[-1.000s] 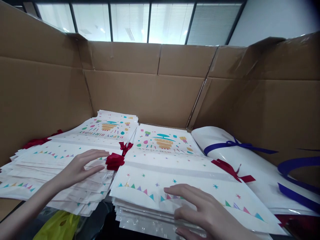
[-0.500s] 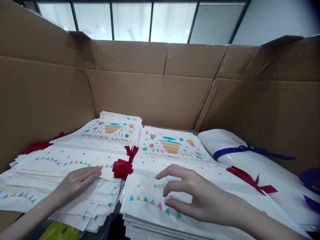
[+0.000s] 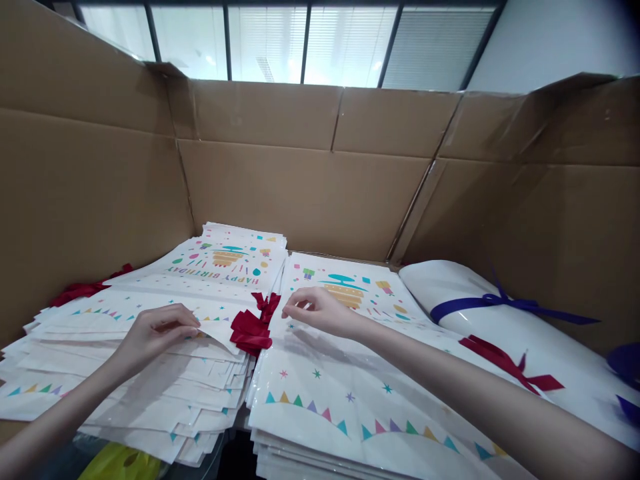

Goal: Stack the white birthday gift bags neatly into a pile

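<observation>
Two stacks of white birthday-print gift bags lie side by side inside a big cardboard enclosure. My left hand (image 3: 156, 332) pinches the near edge of the top bag on the left stack (image 3: 150, 373) and lifts it slightly. My right hand (image 3: 316, 311) reaches across the right stack (image 3: 350, 400), fingers curled together in a pinch at that stack's left edge, close to a red ribbon bow (image 3: 253, 327) between the two stacks. What the right fingers hold is too small to see.
Cardboard walls (image 3: 310, 193) close in the left, back and right sides. A white bag with a blue ribbon (image 3: 495, 303) lies at the right, and another red ribbon (image 3: 505, 363) crosses the right stack. A yellow plastic item (image 3: 117, 461) shows below the left stack.
My right hand moved forward and left, from lying spread on the right stack to pinching near the red bow. My left hand went from flat on the left stack to pinching its top bag's edge.
</observation>
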The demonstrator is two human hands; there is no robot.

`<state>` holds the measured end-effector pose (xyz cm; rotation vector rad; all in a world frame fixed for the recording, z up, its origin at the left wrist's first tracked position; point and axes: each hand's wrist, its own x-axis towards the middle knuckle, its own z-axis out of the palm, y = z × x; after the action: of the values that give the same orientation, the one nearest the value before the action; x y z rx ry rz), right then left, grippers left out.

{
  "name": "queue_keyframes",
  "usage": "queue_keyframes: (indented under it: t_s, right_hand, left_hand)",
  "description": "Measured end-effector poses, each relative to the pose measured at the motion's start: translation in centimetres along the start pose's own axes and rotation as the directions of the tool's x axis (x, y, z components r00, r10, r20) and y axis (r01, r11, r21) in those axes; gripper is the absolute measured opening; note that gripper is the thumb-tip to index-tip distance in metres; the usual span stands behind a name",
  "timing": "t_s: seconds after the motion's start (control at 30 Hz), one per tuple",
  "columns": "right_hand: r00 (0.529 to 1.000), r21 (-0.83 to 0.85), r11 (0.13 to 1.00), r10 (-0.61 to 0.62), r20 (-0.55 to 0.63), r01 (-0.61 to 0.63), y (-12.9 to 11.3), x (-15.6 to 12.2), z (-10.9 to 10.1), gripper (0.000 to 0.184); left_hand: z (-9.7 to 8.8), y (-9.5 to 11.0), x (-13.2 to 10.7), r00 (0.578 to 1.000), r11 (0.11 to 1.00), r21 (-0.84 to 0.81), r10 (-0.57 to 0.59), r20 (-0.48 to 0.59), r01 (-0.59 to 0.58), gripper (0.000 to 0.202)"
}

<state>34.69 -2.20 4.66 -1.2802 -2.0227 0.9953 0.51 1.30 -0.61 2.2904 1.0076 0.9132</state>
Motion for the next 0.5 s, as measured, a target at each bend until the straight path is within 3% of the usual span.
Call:
queue_keyframes:
  t_s: [0.23,0.5]
  right_hand:
    - [0.953,0.165,0.94,0.285,0.103,-0.299,3.0,4.9,2.8,0.015]
    - [0.892,0.256,0.857,0.404,0.202,-0.447,1.9,7.6,4.2,0.017]
  left_hand:
    - [-1.1,0.4,0.8,0.988,0.994,-0.067,-0.095,-0.125,0.087,0.02]
    - [-2.8,-0.4,0.5,0.955,0.98,-0.12,-0.184,-0.233,0.159,0.023]
